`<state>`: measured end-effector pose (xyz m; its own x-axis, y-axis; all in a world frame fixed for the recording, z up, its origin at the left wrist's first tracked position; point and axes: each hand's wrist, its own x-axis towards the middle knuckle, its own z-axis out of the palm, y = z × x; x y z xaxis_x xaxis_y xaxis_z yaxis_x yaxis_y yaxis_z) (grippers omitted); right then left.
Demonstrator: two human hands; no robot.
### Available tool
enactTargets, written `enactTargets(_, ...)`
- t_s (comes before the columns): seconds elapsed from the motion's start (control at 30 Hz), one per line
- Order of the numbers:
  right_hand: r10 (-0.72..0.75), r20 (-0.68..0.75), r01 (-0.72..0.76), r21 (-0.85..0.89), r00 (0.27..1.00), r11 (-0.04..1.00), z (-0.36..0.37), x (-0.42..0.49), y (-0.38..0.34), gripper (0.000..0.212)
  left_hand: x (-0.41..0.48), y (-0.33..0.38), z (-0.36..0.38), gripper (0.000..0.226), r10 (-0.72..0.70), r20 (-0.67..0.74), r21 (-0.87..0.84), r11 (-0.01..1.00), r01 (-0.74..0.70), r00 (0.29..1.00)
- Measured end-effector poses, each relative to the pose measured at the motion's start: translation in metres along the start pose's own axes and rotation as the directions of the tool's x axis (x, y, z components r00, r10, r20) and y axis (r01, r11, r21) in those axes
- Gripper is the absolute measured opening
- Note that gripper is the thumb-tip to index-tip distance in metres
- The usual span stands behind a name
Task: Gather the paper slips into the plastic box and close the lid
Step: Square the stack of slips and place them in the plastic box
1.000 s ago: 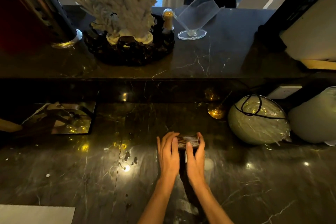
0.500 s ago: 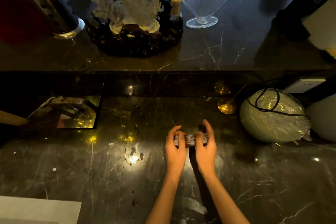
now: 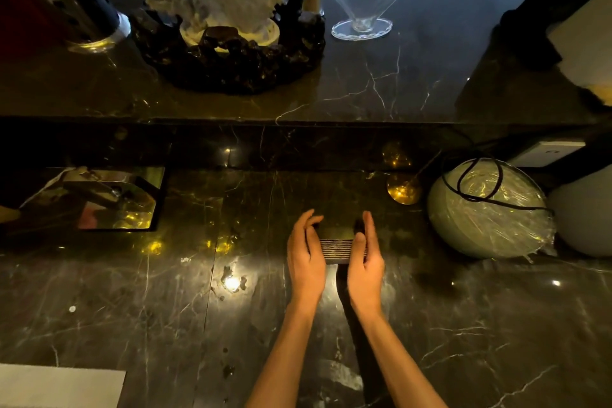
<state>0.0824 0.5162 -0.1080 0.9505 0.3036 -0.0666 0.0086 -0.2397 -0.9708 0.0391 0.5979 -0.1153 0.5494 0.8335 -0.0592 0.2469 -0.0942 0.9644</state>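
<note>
**Both hands square a stack — no box in sight**

Both hands are set edge-on against a small stack of paper slips (image 3: 337, 248), one at each short end. The left hand (image 3: 306, 257) presses its palm to the left end with the fingers loosely curled above the stack; the right hand (image 3: 365, 258) does the same on the right, thumb raised at the far corner. They squeeze the stack between them rather than pinch it from above, and its layered edge shows as fine stripes between the palms.

The stack sits on the lower marble counter (image 3: 165, 308), roughly at its middle. No loose slips show on the dark stone around it, so the gathering looks largely done — though glare and shadow could hide one.

Further out I cannot make out a plastic box or lid. Left of the hands lies a shiny metal tray (image 3: 109, 202); to the right sits a wrapped round bowl (image 3: 486, 209) with a dark cord over it. By my reckoning, boxing the slips and closing the lid both remain.
</note>
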Motion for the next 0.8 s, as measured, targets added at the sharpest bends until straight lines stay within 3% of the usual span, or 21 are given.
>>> enactTargets(0.23,0.078,0.036,-0.078,0.01,0.996,0.997,-0.001,0.005,-0.002,0.037,0.003,-0.003,0.0,0.032,0.007,0.046,-0.097,0.995,-0.003,0.999)
enactTargets(0.37,-0.045,-0.014,0.044,-0.077,0.999,0.996,-0.002,0.006,0.002,0.045,0.008,-0.001,-0.003,0.03,0.032,0.06,-0.115,0.993,-0.025,0.998)
enactTargets(0.5,0.005,-0.039,-0.004,0.026,0.999,1.0,0.002,0.011,-0.001,0.029,0.004,-0.004,0.002,0.03,-0.005,0.04,-0.133,0.991,0.011,0.999)
enactTargets(0.7,-0.129,-0.073,0.127,-0.031,0.989,0.991,0.006,0.024,-0.004,0.023,0.027,0.011,0.003,0.027,0.116,0.014,-0.091,0.989,-0.114,0.993)
enactTargets(0.8,-0.103,-0.082,0.096,-0.083,0.991,0.992,0.009,0.023,0.004,0.019,0.024,0.001,0.005,0.028,0.045,0.036,-0.113,0.993,-0.041,0.998)
